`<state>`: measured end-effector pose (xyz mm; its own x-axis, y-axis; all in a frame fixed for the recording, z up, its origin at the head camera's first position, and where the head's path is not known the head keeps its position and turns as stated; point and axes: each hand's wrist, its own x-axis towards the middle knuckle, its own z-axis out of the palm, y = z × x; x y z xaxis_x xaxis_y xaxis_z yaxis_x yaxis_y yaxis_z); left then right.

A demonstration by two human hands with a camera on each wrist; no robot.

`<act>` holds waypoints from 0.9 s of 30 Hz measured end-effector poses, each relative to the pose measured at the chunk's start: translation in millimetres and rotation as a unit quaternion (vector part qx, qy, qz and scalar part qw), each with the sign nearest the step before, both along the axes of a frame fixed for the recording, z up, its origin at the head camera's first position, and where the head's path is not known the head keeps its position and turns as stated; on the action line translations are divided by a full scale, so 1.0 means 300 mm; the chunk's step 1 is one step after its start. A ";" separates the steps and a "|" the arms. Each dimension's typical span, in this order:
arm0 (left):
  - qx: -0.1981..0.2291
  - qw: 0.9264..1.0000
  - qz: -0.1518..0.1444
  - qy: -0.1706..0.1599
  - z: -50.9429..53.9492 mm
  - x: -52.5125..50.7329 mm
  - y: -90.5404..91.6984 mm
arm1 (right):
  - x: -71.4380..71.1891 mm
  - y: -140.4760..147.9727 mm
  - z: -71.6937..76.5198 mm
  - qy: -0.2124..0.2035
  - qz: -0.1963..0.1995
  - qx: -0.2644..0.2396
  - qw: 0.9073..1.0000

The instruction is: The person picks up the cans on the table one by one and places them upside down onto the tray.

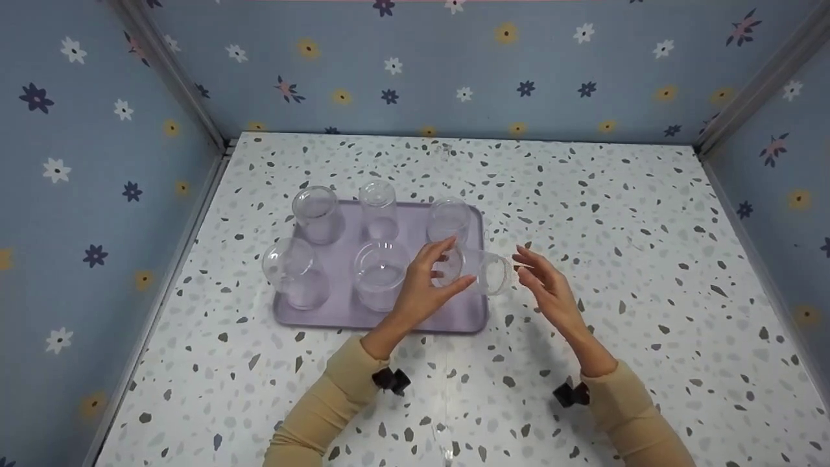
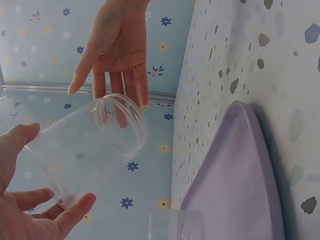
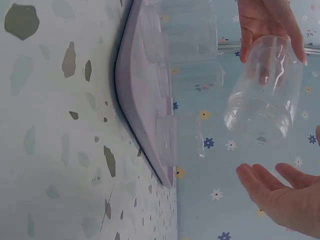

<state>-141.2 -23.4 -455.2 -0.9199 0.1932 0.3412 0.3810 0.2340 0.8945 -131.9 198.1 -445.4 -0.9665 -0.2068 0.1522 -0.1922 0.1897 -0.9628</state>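
My left hand [image 1: 425,279] grips a clear, empty-looking jar [image 1: 494,274] near its base, with thumb and fingers curled round it. The jar is tilted on its side above the right part of a purple tray [image 1: 337,318]. Its threaded, lidless mouth [image 2: 122,125] points towards my right hand [image 1: 550,288]. That hand is held up just right of the mouth, palm towards it, fingers loosely extended and holding nothing. In the right wrist view a gap shows between the right fingertips [image 3: 245,172] and the jar [image 3: 265,95].
On the tray stand several more clear containers: a back-left jar [image 1: 316,217], a slim back-middle one [image 1: 379,211], a back-right one [image 1: 447,220], a front-left one [image 1: 295,272] and a wide front-middle one [image 1: 379,275]. A speckled table [image 1: 616,214] lies beneath, with flowered panels [image 1: 428,71] around.
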 end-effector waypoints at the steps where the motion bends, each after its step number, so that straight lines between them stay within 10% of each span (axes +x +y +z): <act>1: -0.018 1.000 0.006 0.002 0.000 -0.002 -0.001 | 0.001 0.001 0.003 -0.002 -0.006 0.019 1.000; 11: -0.189 0.981 0.033 -0.008 0.011 -0.013 0.005 | -0.035 0.073 -0.087 0.035 -0.011 0.168 0.985; 27: -0.322 0.944 0.031 -0.070 0.019 -0.060 0.073 | -0.113 0.150 -0.075 0.111 -0.034 0.368 0.922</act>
